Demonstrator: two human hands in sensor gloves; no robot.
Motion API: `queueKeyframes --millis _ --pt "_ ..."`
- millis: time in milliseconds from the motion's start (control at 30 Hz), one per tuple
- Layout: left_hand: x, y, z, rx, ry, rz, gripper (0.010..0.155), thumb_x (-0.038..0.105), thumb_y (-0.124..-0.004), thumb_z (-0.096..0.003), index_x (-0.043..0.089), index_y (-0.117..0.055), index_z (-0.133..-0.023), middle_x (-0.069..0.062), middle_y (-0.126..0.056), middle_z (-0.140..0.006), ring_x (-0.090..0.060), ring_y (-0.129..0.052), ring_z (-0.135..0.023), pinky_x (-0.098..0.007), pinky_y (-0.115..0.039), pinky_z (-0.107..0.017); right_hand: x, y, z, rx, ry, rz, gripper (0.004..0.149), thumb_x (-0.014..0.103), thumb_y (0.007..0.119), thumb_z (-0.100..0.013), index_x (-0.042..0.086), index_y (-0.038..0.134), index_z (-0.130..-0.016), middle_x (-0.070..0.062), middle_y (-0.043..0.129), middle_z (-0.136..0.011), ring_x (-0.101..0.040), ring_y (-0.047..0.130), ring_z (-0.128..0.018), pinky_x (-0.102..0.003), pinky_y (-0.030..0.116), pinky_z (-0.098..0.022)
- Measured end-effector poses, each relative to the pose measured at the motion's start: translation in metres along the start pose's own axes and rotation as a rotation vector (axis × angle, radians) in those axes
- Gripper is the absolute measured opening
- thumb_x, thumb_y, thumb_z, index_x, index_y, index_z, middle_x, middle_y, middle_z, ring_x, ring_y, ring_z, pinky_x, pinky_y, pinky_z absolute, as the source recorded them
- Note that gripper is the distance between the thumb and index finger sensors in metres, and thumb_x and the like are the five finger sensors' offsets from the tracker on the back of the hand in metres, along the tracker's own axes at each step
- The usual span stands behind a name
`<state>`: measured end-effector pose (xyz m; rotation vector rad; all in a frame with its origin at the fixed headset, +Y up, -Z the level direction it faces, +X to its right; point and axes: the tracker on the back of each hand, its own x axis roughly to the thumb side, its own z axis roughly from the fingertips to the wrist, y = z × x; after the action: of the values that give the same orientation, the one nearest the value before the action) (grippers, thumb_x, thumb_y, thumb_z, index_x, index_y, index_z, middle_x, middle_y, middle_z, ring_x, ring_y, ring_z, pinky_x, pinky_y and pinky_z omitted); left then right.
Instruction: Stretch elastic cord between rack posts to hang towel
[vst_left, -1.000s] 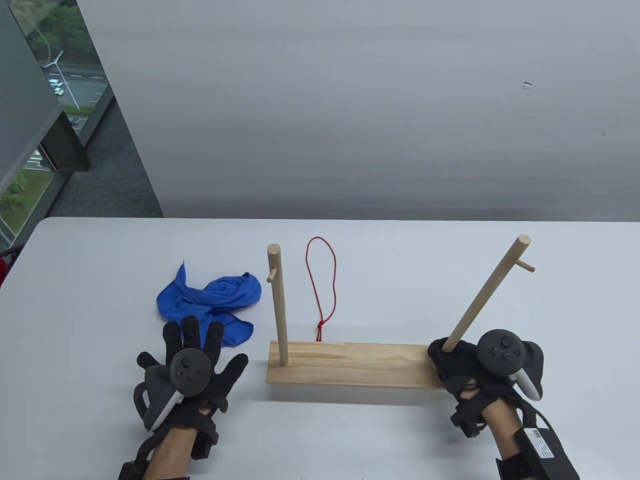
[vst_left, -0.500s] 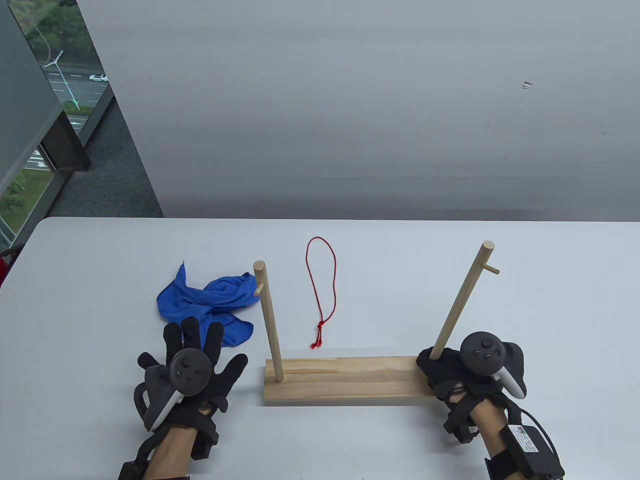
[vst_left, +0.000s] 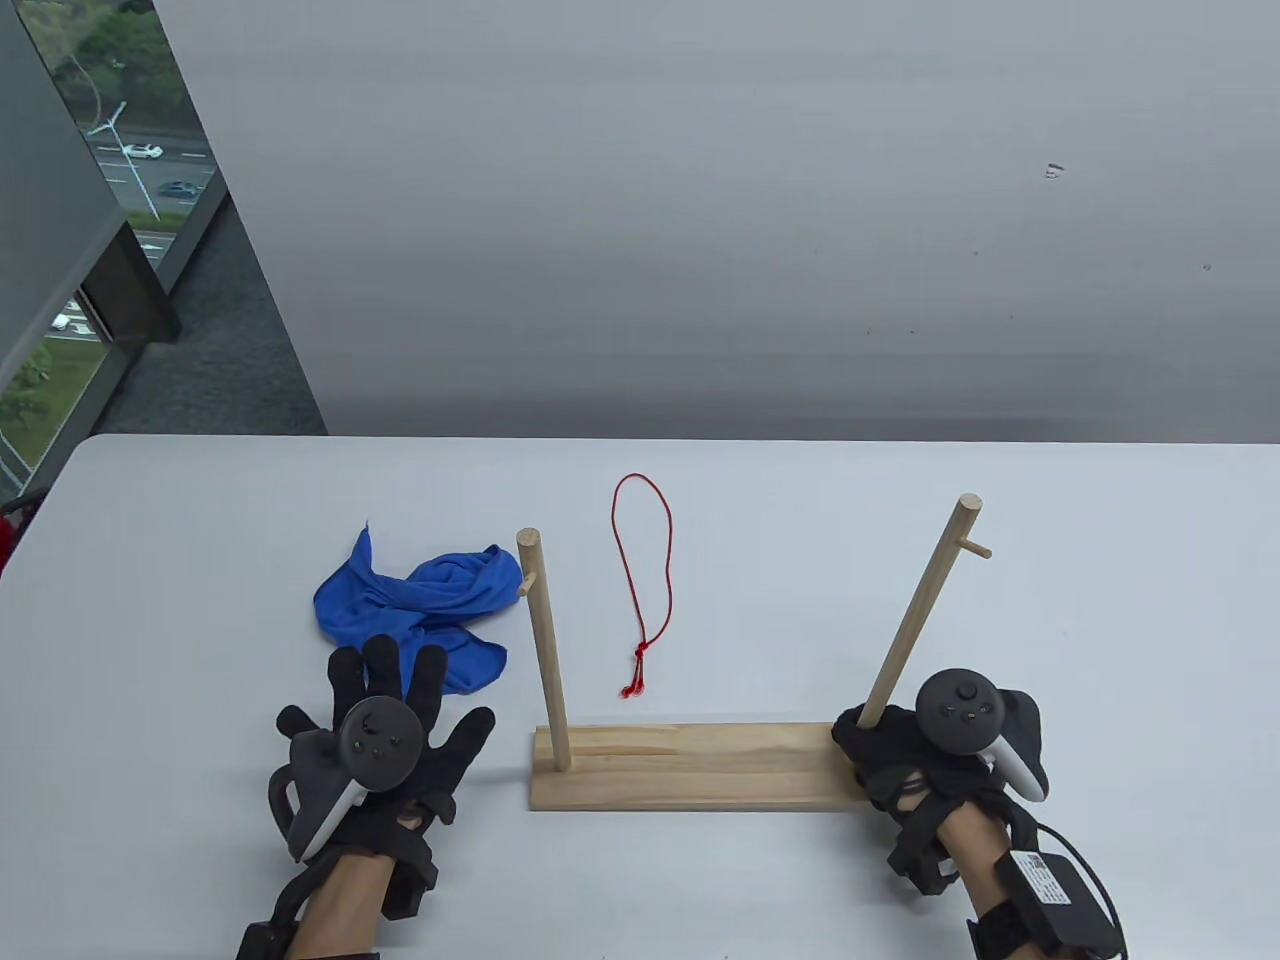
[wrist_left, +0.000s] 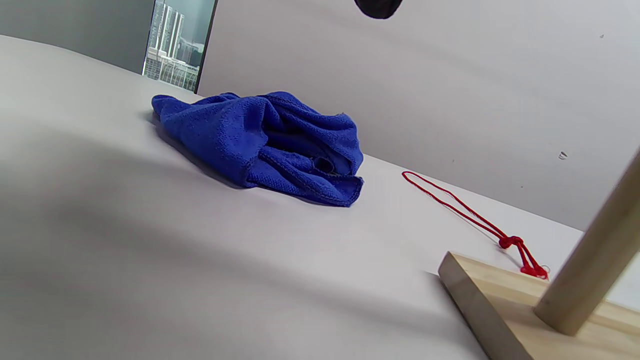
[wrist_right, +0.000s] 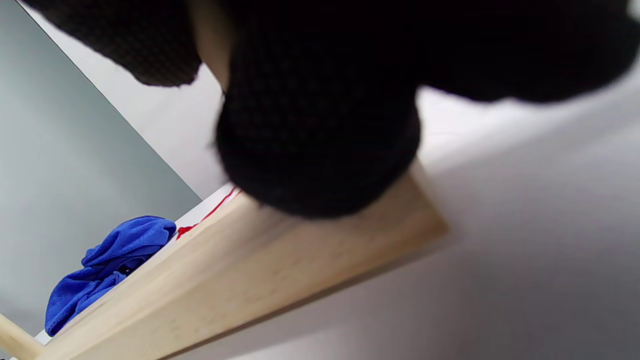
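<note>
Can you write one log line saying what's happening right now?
right hand: grips right post at rack | left hand: flat, fingers spread | cord: on table, loose | towel: crumpled on table

White table (vst_left: 200, 520); plain grey wall (vst_left: 700, 200) behind; window (vst_left: 90, 200) far left, road, trees, cars outside.

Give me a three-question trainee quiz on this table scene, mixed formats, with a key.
1. True or false: the thin red elastic cord is stretched between the posts.
2. Which hand grips the foot of the right wooden post? A) left hand B) right hand
3. Fill in: the crumpled blue towel lies to the ____ of the wooden rack base.

Key: 1 false, it lies loose on the white table; 2 B; 3 left.
</note>
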<state>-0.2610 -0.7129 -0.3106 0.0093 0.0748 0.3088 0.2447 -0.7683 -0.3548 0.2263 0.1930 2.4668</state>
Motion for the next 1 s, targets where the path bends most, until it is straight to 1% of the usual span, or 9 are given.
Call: queueKeyframes --millis 367,500,567,667,733,800,867,933,1000 --pt "0.000 -0.001 0.000 -0.006 0.007 0.003 0.091 0.088 -0.052 -0.0373 0.038 -0.046 -0.113 -0.008 -0.028 -0.124 -0.041 -0.021 -0.116 -0.080 -0.018 -0.062 -0.005 0.003 0.002 0.014 0.027 -0.021 0.052 0.049 0.073 -0.045 0.009 0.082 -0.076 -0.014 0.099 -0.044 -0.013 0.105 -0.017 -0.030 0.088 -0.009" --pt "0.000 -0.002 -0.001 0.017 0.000 0.024 0.087 0.084 -0.058 -0.0393 0.035 -0.055 -0.111 -0.010 -0.041 -0.123 -0.041 -0.032 -0.117 -0.079 -0.021 -0.065 -0.008 0.002 0.003 0.055 0.066 -0.060 0.057 0.052 0.073 -0.045 0.007 0.077 -0.081 -0.014 0.097 -0.049 -0.014 0.104 -0.022 -0.031 0.088 -0.012" --pt "0.001 0.000 -0.002 0.059 -0.019 0.028 0.081 0.079 -0.066 -0.0410 0.031 -0.065 -0.106 -0.009 -0.056 -0.120 -0.042 -0.046 -0.115 -0.077 -0.032 -0.068 -0.011 0.000 0.007 0.074 0.081 -0.106 0.064 0.055 0.073 -0.045 0.007 0.070 -0.088 -0.015 0.094 -0.056 -0.016 0.103 -0.028 -0.033 0.088 -0.016" --pt "0.002 0.008 -0.002 0.127 -0.026 0.058 0.070 0.069 -0.076 -0.0423 0.024 -0.080 -0.096 -0.008 -0.080 -0.108 -0.042 -0.071 -0.106 -0.074 -0.048 -0.070 -0.012 -0.006 0.018 0.094 0.110 -0.188 0.071 0.056 0.074 -0.045 0.005 0.061 -0.094 -0.020 0.088 -0.069 -0.025 0.103 -0.038 -0.041 0.088 -0.023" --pt "0.001 0.014 -0.004 0.140 -0.015 0.117 0.060 0.063 -0.081 -0.0426 0.023 -0.090 -0.087 -0.007 -0.092 -0.098 -0.042 -0.083 -0.097 -0.071 -0.058 -0.068 -0.009 -0.015 0.026 0.112 0.107 -0.136 0.073 0.057 0.073 -0.046 0.007 0.057 -0.096 -0.021 0.083 -0.076 -0.030 0.102 -0.045 -0.043 0.087 -0.027" --pt "0.000 0.019 -0.006 0.144 -0.013 0.165 0.054 0.058 -0.083 -0.0428 0.023 -0.093 -0.082 -0.008 -0.097 -0.092 -0.041 -0.090 -0.091 -0.069 -0.065 -0.066 -0.006 -0.023 0.034 0.102 0.096 -0.107 0.073 0.058 0.072 -0.046 0.008 0.056 -0.097 -0.020 0.081 -0.080 -0.031 0.101 -0.050 -0.045 0.087 -0.029" --pt "0.003 0.025 -0.011 0.123 -0.015 0.202 0.050 0.055 -0.084 -0.0430 0.023 -0.093 -0.080 -0.007 -0.100 -0.086 -0.041 -0.095 -0.084 -0.064 -0.072 -0.062 -0.002 -0.031 0.043 0.065 0.084 -0.122 0.073 0.057 0.072 -0.046 0.008 0.054 -0.098 -0.022 0.075 -0.085 -0.035 0.096 -0.059 -0.051 0.083 -0.037" --pt "0.009 0.028 -0.021 0.075 -0.019 0.242 0.046 0.054 -0.085 -0.0427 0.024 -0.093 -0.077 -0.006 -0.102 -0.079 -0.040 -0.099 -0.075 -0.059 -0.079 -0.057 0.003 -0.037 0.051 0.010 0.079 -0.100 0.072 0.055 0.072 -0.047 0.009 0.053 -0.099 -0.023 0.070 -0.090 -0.039 0.090 -0.069 -0.059 0.076 -0.044" --pt "0.017 0.028 -0.031 0.022 -0.037 0.271 0.045 0.052 -0.087 -0.0424 0.024 -0.093 -0.077 -0.006 -0.103 -0.073 -0.039 -0.102 -0.068 -0.055 -0.082 -0.051 0.005 -0.041 0.057 -0.048 0.090 -0.054 0.069 0.053 0.070 -0.048 0.009 0.053 -0.098 -0.023 0.070 -0.090 -0.039 0.090 -0.069 -0.059 0.075 -0.045"
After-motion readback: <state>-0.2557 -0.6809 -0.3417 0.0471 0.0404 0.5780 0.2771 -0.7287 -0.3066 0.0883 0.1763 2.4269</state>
